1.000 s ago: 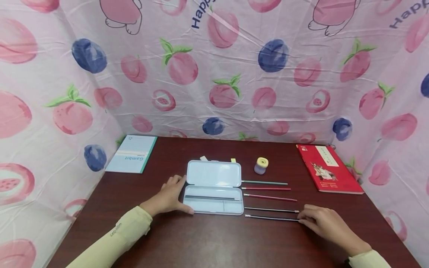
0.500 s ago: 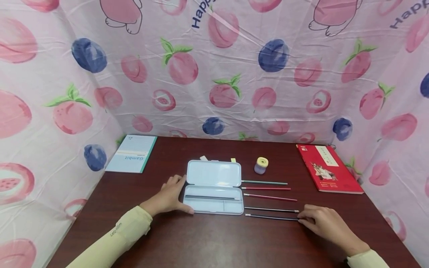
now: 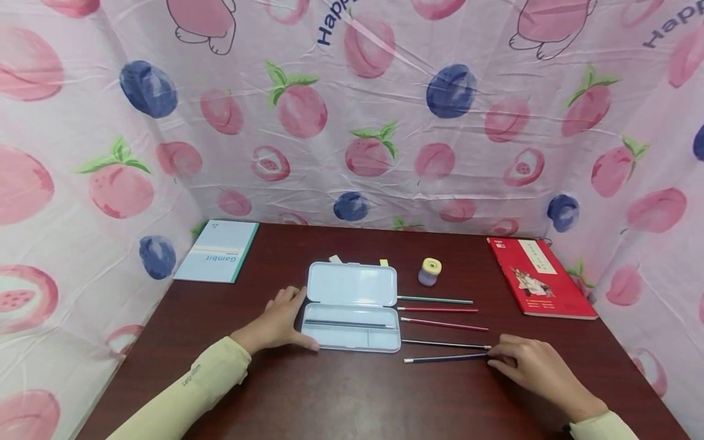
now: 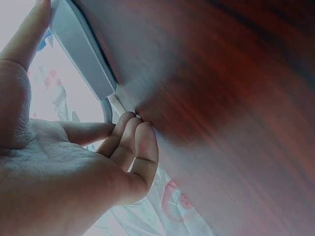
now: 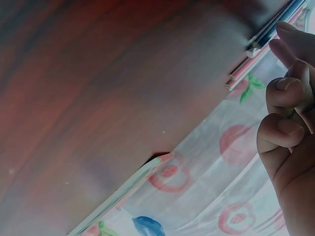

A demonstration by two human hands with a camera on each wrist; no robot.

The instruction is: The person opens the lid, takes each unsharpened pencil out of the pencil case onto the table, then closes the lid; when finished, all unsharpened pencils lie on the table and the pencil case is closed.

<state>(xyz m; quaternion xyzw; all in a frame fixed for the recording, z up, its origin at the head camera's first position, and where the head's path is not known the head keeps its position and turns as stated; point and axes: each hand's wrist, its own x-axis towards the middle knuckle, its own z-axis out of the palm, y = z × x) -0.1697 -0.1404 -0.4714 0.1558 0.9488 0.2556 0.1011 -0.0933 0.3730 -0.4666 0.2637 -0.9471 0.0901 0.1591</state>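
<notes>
An open white pencil case (image 3: 352,285) lies on the table, with a dark pencil (image 3: 348,324) in its lower tray. My left hand (image 3: 277,322) rests at the case's left end, its straight thumb and index finger spread along the edges; in the left wrist view its other fingers are bent beside the case. Between thumb and fingertips, my right hand (image 3: 530,365) pinches the right end of a dark blue pencil (image 3: 448,358). Just behind it lies a black pencil (image 3: 445,344). Two red pencils (image 3: 437,310) and a green pencil (image 3: 434,299) lie farther back.
Behind the case's lid sit a white eraser (image 3: 335,259) and a small yellow piece (image 3: 384,263). A yellow-topped small container (image 3: 429,271) stands to their right. A notebook (image 3: 217,250) lies back left, a red book (image 3: 539,278) back right. Patterned cloth (image 3: 352,122) encloses the table.
The dark blue pencil has swung: its left end is nearer the front and its right end has shifted slightly back. My right hand stays pinched at its end. The left hand holds still.
</notes>
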